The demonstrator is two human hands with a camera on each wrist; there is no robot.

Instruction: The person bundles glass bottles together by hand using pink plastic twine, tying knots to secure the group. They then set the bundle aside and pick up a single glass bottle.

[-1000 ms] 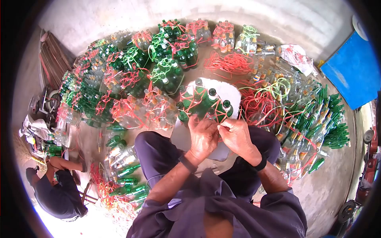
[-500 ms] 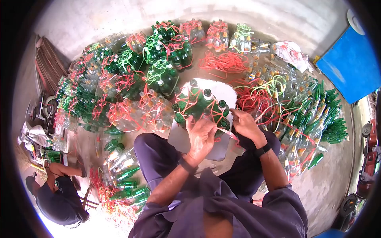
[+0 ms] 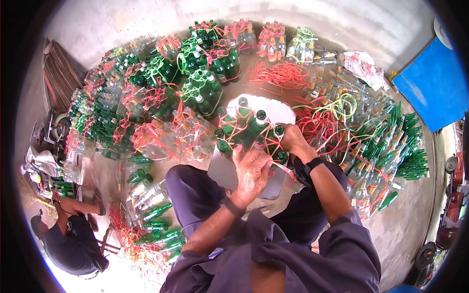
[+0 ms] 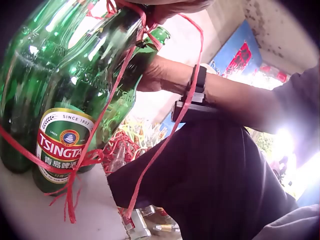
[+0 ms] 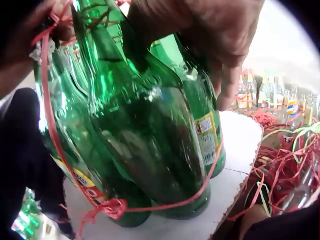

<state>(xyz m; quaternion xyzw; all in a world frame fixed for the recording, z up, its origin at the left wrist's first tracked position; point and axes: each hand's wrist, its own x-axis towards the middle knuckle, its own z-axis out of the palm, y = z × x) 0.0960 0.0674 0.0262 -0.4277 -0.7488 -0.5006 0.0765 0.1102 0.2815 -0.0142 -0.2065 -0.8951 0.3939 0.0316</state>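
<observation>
1. Evidently, my green bottles (image 5: 145, 140) stand bunched on the white board (image 5: 242, 131), before my knees (image 3: 188, 185); their low band (image 5: 113, 207) is knotted, and red strap (image 4: 186, 106) crosses the necks.
2. My left hand (image 3: 251, 171) pinches the strap near the closest necks, a loose length trailing from it. My right hand (image 3: 294, 140) is against the bunch's right side; glass hides its fingertips, so I can't tell whether they grip.
3. I judge the tying mostly done, that loose end still unfastened.
4. Board shows behind and nearside of the bunch; tied bundles (image 3: 200, 93) crowd the left, a strap tangle (image 3: 322, 122) the right.
</observation>
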